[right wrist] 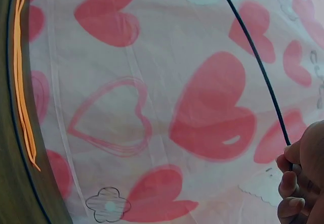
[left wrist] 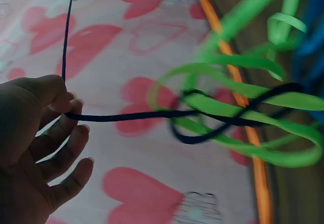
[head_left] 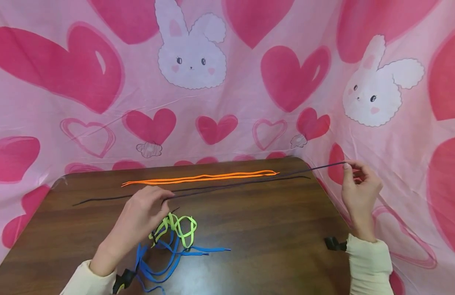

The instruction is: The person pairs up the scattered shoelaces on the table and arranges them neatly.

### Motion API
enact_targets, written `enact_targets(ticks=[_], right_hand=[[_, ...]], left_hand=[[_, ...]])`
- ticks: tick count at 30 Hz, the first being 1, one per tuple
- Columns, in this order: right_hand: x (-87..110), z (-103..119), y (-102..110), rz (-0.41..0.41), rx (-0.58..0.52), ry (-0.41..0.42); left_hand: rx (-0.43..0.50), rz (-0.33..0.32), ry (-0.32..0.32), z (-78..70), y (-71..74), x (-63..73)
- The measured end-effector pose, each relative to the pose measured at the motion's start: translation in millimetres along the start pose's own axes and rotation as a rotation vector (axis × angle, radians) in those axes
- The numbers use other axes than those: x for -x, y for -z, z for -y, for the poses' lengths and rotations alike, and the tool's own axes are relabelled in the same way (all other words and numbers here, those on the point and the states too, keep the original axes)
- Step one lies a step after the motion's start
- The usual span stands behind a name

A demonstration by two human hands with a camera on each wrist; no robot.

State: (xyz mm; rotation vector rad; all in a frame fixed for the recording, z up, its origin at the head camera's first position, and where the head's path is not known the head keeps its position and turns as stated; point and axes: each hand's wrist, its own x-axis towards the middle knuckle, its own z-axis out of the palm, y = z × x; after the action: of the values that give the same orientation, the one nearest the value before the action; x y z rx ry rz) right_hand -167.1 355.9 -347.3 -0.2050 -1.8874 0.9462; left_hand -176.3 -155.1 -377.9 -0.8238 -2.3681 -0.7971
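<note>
A thin dark shoelace (head_left: 324, 166) stretches between the two hands above the table. My right hand (head_left: 361, 186) pinches its far end between thumb and fingers, out past the table's right edge. Near the middle left, my left hand (head_left: 144, 209) pinches the same lace between thumb and forefinger. From those fingers the dark lace (left wrist: 116, 117) runs on into a loop tangled with a yellow-green shoelace (left wrist: 291, 155). Below the left hand, that yellow-green lace (head_left: 192, 233) hangs bunched over a blue shoelace (head_left: 203, 248) with loose loops and ends.
Behind the hands, an orange shoelace (head_left: 212, 177) lies doubled and straight across the brown wooden table (head_left: 271, 229). A second dark lace (head_left: 102, 199) lies straight just in front of it. Pink heart-and-rabbit cloth (head_left: 245, 82) hangs around the table.
</note>
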Motion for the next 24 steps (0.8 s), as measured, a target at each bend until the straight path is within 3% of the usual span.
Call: enact_targets(ticks=[3, 8, 13, 15, 18, 24], right_hand=[[-2.8, -3, 5, -0.021, 0.003, -0.015], [-5.6, -10, 13, -0.048, 0.017, -0.058], [-2.5, -16, 15, 0.026, 0.047, -0.059], [0.6, -17, 14, 0.078, 0.069, -0.053], [5.0, -19, 11, 0.132, 0.086, -0.027], [12.5, -18, 2, 0.229, 0.111, -0.015]], left_hand=[[-0.070, 0.108, 0.061, 6.6, -6.8, 10.2], [-0.107, 0.301, 0.156, 15.1, -9.5, 23.3], [-0.042, 0.367, 0.195, 16.7, -5.8, 24.1], [0.037, 0.353, 0.209, 13.7, -3.0, 20.3], [0.165, 0.290, 0.162, 8.1, 1.3, 13.5], [0.300, 0.058, -0.061, -4.9, 6.0, 0.3]])
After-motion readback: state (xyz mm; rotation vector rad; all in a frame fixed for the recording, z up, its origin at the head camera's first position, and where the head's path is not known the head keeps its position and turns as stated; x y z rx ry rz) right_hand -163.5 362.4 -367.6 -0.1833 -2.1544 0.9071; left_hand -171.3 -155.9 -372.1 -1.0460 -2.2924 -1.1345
